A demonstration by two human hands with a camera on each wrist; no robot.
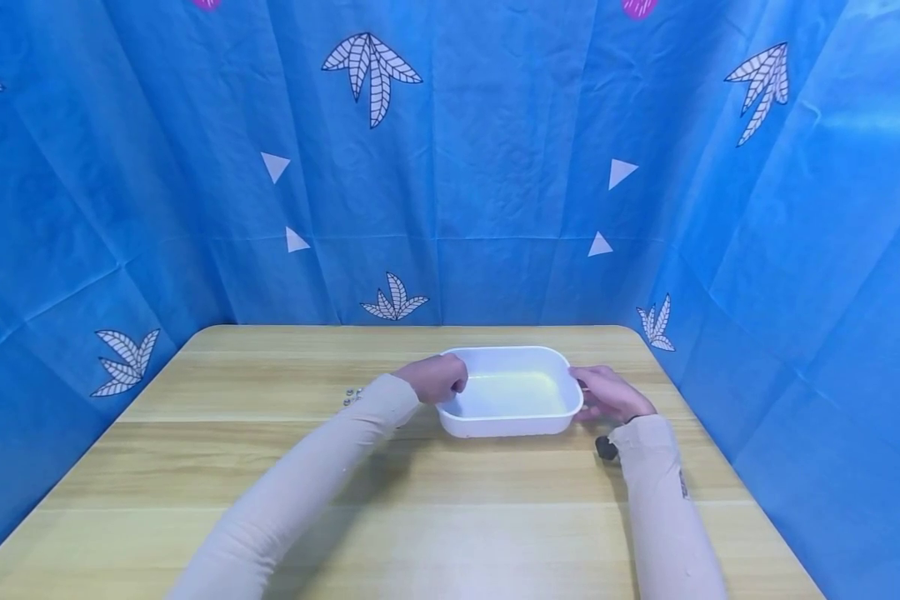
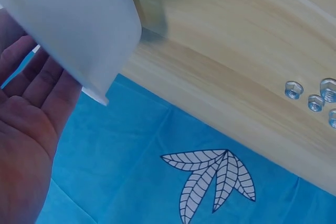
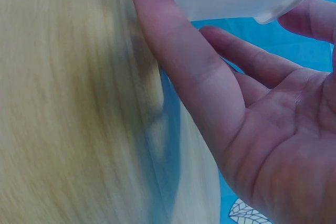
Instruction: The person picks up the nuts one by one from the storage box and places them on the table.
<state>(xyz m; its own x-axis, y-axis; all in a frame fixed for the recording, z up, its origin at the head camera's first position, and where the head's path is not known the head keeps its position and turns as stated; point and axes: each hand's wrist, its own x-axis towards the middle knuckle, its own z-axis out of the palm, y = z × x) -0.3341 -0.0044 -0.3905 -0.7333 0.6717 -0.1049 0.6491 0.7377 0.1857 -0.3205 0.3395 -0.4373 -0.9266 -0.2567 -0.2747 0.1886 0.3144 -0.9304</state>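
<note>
A white plastic tub [image 1: 510, 427], rectangular with rounded corners, is held between both hands over the far half of the table. Nothing shows inside it. My left hand [image 1: 437, 379] grips its left end, the fingers bent over the rim in the left wrist view. At the opposite end, my right hand [image 1: 611, 393] holds the tub, its thumb [image 3: 181, 61] against the outer wall and a finger at the rim. Whether the tub's base touches the table cannot be told. Several shiny metal flange nuts [image 2: 294, 89] lie left of the tub, partly behind the left forearm in the head view.
The wooden table [image 1: 480, 517] has light grain and rounded far corners. Blue curtains [image 1: 495, 167] with leaf prints hang along its far edge and both sides. A small black object [image 1: 606, 448] sits by the right wrist.
</note>
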